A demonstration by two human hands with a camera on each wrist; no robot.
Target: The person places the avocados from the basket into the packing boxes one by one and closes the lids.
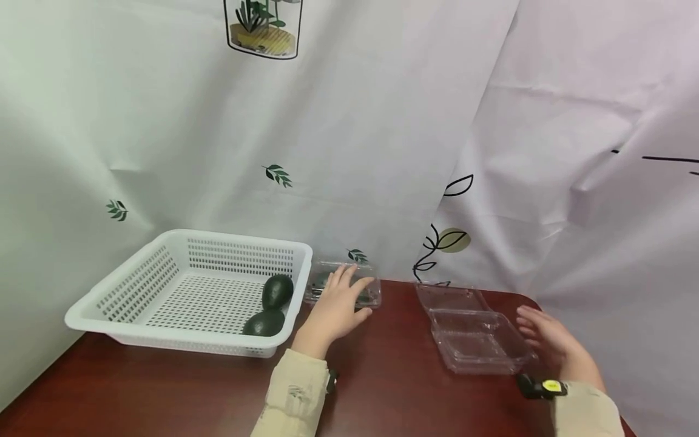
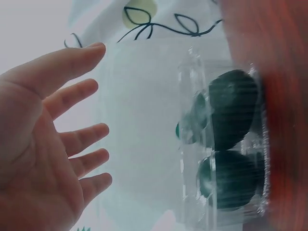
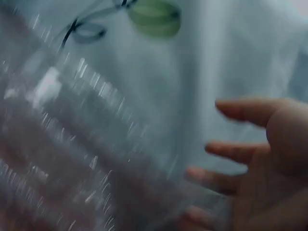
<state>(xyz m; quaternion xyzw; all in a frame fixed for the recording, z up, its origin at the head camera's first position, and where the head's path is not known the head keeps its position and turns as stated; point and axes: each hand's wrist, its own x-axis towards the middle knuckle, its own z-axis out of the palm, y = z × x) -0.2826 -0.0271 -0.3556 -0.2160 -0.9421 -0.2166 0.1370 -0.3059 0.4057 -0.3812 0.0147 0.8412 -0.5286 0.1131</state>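
The left hand's (image 1: 335, 306) fingers (image 2: 89, 137) are spread and released, near a clear plastic box (image 1: 374, 292) holding dark green, rounded avocados (image 2: 236, 180). We see the right hand (image 1: 554, 337) with loosely extended, unladen fingers beside an open, clear plastic clamshell (image 1: 475, 343) on the red-brown desk (image 1: 382, 388). Leftward, a white, rectangular plastic basket (image 1: 188, 237) carries two more avocados (image 1: 277, 292); behind hangs leaf-printed white cloth (image 1: 371, 121).
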